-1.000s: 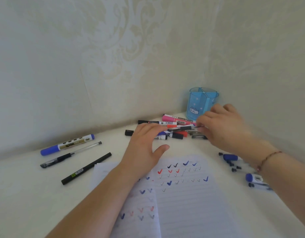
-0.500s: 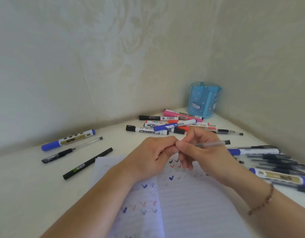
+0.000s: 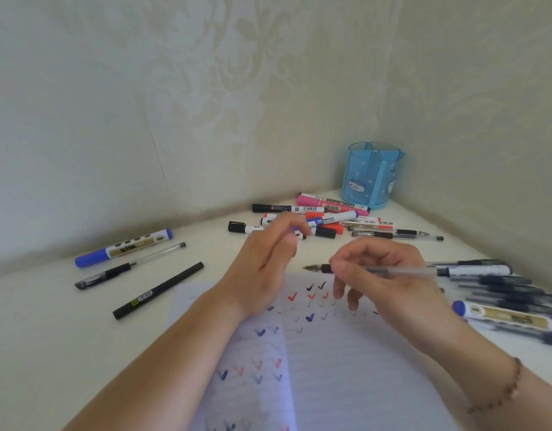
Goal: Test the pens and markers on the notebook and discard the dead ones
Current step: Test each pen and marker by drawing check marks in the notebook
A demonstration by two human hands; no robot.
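A white lined notebook, open on the pale table, carries rows of blue, red and black ticks. Above it, the right hand pinches a clear gel pen, uncapped, tip pointing left. The left hand hovers beside it, fingers loosely curled; whether it holds a cap, I cannot tell.

Patterned cream wallpaper, white tabletop, beaded bracelet on wrist
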